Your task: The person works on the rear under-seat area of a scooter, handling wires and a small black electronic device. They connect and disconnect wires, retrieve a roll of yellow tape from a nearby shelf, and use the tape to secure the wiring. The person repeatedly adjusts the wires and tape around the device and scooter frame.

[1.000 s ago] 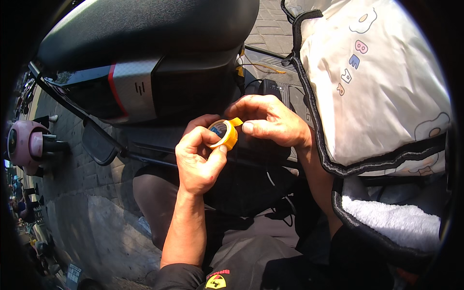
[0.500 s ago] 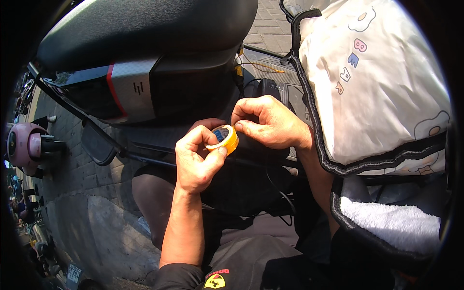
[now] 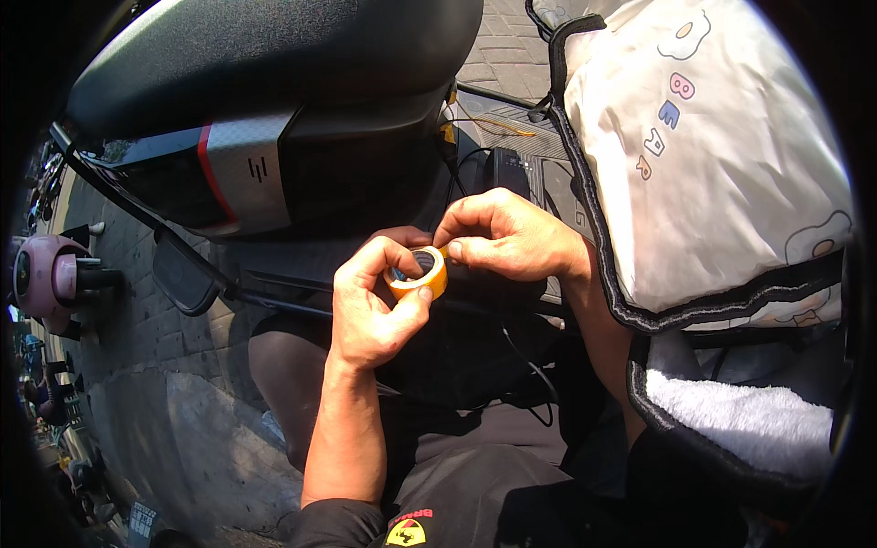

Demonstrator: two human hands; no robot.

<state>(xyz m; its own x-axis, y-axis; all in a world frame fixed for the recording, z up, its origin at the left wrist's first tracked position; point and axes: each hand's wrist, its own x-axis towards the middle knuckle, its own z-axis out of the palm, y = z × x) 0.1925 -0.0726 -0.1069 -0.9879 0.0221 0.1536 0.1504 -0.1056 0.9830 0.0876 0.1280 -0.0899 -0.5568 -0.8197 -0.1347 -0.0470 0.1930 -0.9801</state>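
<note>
A small roll of yellow tape (image 3: 438, 279) sits in my left hand (image 3: 376, 301), which grips its ring with the fingers partly inside the core. My right hand (image 3: 512, 239) is beside the roll on its right, thumb and forefinger pinched together at the tape's edge. A short bit of yellow tape seems to lie between those fingertips and the roll. Both hands are above my lap, in front of a black scooter (image 3: 365, 173) with a silver and red side panel. The far fingers of my right hand are curled out of sight.
Thin electrical wires (image 3: 493, 123) and a black box-shaped device (image 3: 505, 171) lie on the scooter's footboard beyond my right hand. A cream padded cover (image 3: 703, 183) with black edging fills the right. A black cable (image 3: 530, 365) hangs near my lap. A pink scooter (image 3: 50, 279) stands far left.
The roll has turned slightly in my left hand and sits a little lower. My right hand has shifted slightly down and left, still pinching at the tape's edge.
</note>
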